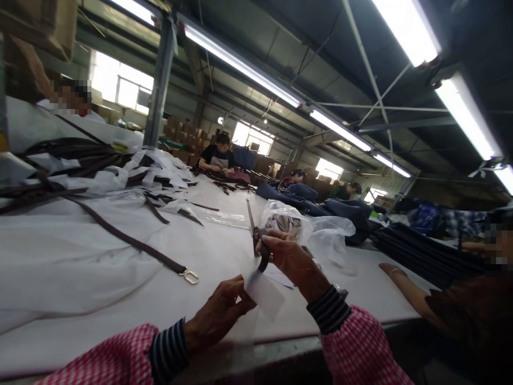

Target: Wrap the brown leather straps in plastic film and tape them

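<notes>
Left hand point(218, 315) pinches a white slip point(264, 293) over the table point(120, 299) edge, fingers clamped on its corner. Right hand point(286, 256) grips the scissors point(255, 235), blades raised clear, so the slip looks uncut. Beyond lie a plastic bag point(304, 227) and a clasped strap point(132, 240); a co-worker's forearm point(404, 289) rests nearby

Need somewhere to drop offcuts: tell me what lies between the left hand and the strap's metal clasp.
Head view: the stretch between the left hand and the metal clasp is bare white table cloth; nothing lies on it.
</notes>
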The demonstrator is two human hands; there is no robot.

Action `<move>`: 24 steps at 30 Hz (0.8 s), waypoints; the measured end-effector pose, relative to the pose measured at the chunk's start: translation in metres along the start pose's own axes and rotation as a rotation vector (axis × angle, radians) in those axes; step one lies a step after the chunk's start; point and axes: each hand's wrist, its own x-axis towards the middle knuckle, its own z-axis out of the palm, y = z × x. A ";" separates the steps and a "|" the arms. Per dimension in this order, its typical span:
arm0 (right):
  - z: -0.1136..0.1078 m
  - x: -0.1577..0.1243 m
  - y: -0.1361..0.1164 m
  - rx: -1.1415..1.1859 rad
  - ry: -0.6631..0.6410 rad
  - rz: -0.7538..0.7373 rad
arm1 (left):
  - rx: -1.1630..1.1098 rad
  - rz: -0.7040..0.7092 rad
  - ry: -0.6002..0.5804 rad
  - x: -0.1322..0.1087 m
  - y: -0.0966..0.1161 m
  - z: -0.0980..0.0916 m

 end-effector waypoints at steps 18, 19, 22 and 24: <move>-0.004 -0.039 -0.105 -0.026 0.217 -0.435 | -0.294 -0.195 0.111 -0.035 0.021 0.062; -0.005 -0.042 -0.104 -0.016 0.227 -0.425 | -0.227 -0.181 0.147 -0.035 0.018 0.060; -0.008 -0.049 -0.098 0.011 0.247 -0.406 | -0.038 -0.118 0.191 -0.038 0.010 0.055; -0.010 -0.053 -0.094 0.018 0.253 -0.402 | 0.043 -0.084 0.205 -0.041 0.004 0.056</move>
